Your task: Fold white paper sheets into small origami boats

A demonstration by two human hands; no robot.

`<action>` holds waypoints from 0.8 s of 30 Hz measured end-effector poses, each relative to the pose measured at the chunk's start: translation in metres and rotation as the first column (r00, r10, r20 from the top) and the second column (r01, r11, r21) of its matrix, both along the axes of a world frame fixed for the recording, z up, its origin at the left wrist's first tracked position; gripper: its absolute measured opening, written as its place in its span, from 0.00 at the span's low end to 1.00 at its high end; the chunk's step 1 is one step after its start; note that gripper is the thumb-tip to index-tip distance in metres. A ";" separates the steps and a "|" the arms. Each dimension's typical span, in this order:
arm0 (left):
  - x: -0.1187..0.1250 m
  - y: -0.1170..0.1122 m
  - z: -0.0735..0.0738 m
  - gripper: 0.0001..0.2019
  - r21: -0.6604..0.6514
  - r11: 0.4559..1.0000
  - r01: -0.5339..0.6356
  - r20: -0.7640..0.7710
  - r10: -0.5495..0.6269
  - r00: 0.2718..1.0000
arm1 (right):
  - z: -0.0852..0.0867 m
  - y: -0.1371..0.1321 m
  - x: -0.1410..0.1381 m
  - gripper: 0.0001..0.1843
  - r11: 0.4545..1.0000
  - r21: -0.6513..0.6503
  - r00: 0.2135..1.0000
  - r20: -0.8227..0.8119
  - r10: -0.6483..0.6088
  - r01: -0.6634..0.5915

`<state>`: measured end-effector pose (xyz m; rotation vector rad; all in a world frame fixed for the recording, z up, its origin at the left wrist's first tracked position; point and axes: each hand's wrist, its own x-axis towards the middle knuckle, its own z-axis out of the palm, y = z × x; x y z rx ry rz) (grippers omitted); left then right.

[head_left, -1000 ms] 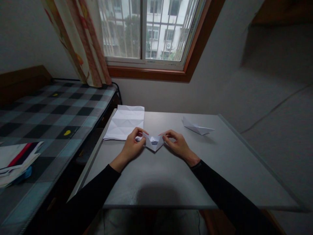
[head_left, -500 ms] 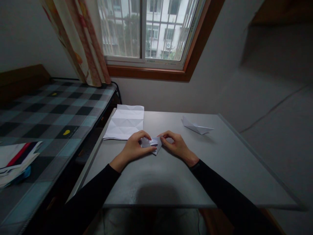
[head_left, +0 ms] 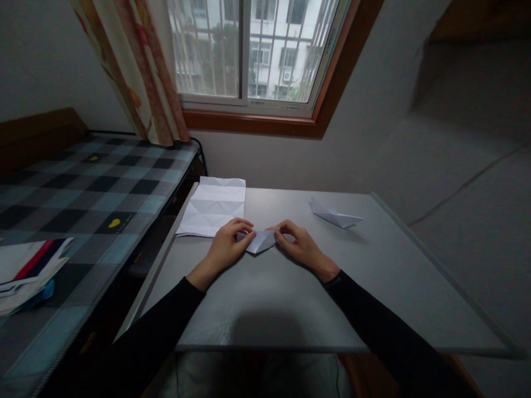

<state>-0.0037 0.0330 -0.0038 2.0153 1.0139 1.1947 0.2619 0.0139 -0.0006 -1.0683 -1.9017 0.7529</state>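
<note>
A small folded white paper (head_left: 261,241) is held between my two hands, just above or on the grey-white table (head_left: 265,293). My left hand (head_left: 228,243) pinches its left end between thumb and fingers. At the right end, my right hand (head_left: 296,243) grips it the same way. The paper's lower edge comes to a point towards me. Beyond my left hand lie creased white paper sheets (head_left: 218,202). To the right, apart from both hands, rests a folded paper boat (head_left: 338,216).
Left of the table stands a bed (head_left: 136,188) with a checked cover, with papers (head_left: 33,271) lying on it. A window (head_left: 244,55) with a patterned curtain (head_left: 141,77) is behind the table. The table's right edge (head_left: 443,271) runs near the wall.
My left thumb has drawn back and up from across the paper. The folded paper now shows a wider, flatter face and sits slightly differently between my hands.
</note>
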 end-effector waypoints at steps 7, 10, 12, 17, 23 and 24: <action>0.002 -0.004 0.003 0.07 0.052 0.997 0.064 0.000 -0.064 0.998 | 0.003 -0.004 -0.009 0.17 0.996 -0.042 0.997 0.003 0.081 -0.081; 0.002 -0.003 0.004 0.07 0.051 0.997 0.058 0.030 -0.059 0.998 | 0.000 -0.002 -0.008 0.14 0.994 -0.070 0.996 -0.018 0.082 -0.083; 0.002 -0.003 0.004 0.06 0.018 0.999 0.050 0.055 -0.051 0.997 | -0.003 0.001 -0.006 0.11 0.996 -0.086 0.998 -0.055 0.035 -0.040; 0.003 0.000 -0.001 0.07 -0.157 0.987 0.029 0.095 -0.014 0.995 | -0.006 0.006 -0.003 0.16 0.996 -0.062 0.992 -0.106 -0.070 0.064; 0.001 0.004 -0.001 0.15 -0.338 0.940 0.045 0.202 0.026 0.979 | -0.005 0.008 -0.002 0.19 0.992 -0.036 0.971 -0.204 -0.127 0.122; 0.001 0.003 0.000 0.17 -0.372 0.926 0.054 0.206 0.026 0.978 | -0.006 0.008 -0.002 0.19 0.991 -0.034 0.968 -0.210 -0.136 0.132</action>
